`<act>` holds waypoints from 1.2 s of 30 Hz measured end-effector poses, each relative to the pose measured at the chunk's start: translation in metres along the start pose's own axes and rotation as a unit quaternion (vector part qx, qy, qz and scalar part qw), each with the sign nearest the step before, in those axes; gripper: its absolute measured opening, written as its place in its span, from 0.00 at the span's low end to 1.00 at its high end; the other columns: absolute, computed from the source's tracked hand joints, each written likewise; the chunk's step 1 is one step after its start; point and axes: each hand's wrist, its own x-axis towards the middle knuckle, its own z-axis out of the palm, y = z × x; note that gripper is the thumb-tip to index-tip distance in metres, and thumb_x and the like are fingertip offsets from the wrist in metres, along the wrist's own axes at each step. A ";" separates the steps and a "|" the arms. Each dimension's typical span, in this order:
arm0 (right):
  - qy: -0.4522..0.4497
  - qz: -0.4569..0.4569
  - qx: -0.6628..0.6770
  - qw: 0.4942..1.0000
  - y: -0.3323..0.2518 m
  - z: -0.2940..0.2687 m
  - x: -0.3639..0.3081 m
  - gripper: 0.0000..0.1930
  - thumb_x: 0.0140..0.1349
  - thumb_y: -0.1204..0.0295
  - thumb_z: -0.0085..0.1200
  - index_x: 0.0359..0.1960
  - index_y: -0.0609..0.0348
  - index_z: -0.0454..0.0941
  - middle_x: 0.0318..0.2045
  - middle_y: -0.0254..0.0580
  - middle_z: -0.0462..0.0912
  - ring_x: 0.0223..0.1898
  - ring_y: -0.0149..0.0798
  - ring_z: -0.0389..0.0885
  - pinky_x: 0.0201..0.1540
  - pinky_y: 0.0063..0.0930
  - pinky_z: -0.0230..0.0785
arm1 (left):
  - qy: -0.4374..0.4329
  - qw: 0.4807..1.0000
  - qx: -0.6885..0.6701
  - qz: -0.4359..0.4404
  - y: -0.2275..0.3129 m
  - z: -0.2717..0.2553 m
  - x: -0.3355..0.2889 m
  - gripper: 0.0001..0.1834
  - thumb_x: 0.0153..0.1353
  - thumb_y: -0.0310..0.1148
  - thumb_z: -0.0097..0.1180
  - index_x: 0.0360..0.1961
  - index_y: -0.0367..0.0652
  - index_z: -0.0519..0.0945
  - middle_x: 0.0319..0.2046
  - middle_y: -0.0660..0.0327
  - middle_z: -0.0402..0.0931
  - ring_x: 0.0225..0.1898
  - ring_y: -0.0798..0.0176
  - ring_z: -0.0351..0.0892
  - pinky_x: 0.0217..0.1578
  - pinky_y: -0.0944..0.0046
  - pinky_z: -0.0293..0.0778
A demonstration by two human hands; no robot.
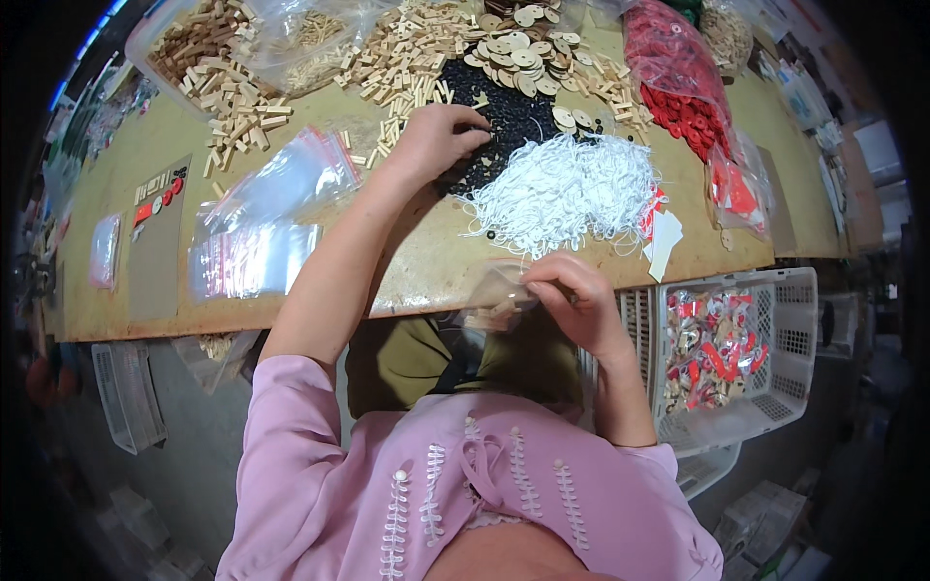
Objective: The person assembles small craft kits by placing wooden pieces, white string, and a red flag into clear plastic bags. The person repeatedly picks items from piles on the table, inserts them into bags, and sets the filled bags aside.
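Note:
My left hand [441, 141] reaches over a heap of small black ring-like pieces [504, 114]. Its fingers are bent together at the heap's left side, and whatever is between the fingertips is too small to tell. Close to the table's front edge, my right hand [579, 298] pinches the rim of a clear plastic bag [496, 287]. Several small wooden blocks [494, 315] lie in the bottom of this bag, above my lap. Between the hands spreads a tangled pile of white strings [567, 194].
Wooden blocks [402, 58], wooden discs [518, 58] and a bag of red discs [678, 77] lie along the back. Flat empty plastic bags [262, 223] and a sample board [157, 247] are at left. A white crate [790, 358] of filled bags stands at lower right.

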 end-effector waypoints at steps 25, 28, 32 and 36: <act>0.060 0.126 0.105 0.985 0.014 -0.007 -0.008 0.10 0.60 0.88 0.57 0.39 0.63 0.85 0.37 0.40 0.85 0.40 0.33 0.82 0.43 0.25 0.73 | -0.151 0.536 -0.819 -0.138 -0.013 -0.012 0.006 0.29 0.74 0.29 0.34 0.70 0.19 0.55 0.71 0.30 0.56 0.73 0.36 0.60 0.71 0.44 0.65; 0.063 0.135 0.113 0.982 0.015 -0.006 -0.010 0.10 0.60 0.88 0.57 0.39 0.63 0.85 0.38 0.40 0.85 0.40 0.33 0.83 0.44 0.25 0.73 | -0.149 0.546 -0.812 -0.142 -0.008 -0.012 0.004 0.29 0.71 0.22 0.37 0.71 0.19 0.55 0.71 0.31 0.56 0.73 0.38 0.60 0.71 0.47 0.67; 0.061 0.137 0.129 0.980 0.016 -0.006 -0.011 0.10 0.60 0.88 0.56 0.40 0.63 0.85 0.38 0.40 0.85 0.40 0.33 0.82 0.45 0.25 0.73 | -0.130 0.585 -0.788 -0.139 -0.009 -0.010 0.004 0.30 0.66 0.14 0.39 0.71 0.20 0.56 0.71 0.32 0.58 0.72 0.40 0.62 0.70 0.50 0.69; 0.060 0.135 0.138 0.979 0.016 -0.006 -0.011 0.10 0.61 0.88 0.56 0.40 0.64 0.84 0.38 0.40 0.84 0.40 0.32 0.81 0.45 0.24 0.72 | -0.134 0.598 -0.780 -0.130 -0.012 -0.008 0.005 0.31 0.65 0.13 0.40 0.70 0.19 0.57 0.71 0.32 0.58 0.72 0.40 0.63 0.70 0.51 0.70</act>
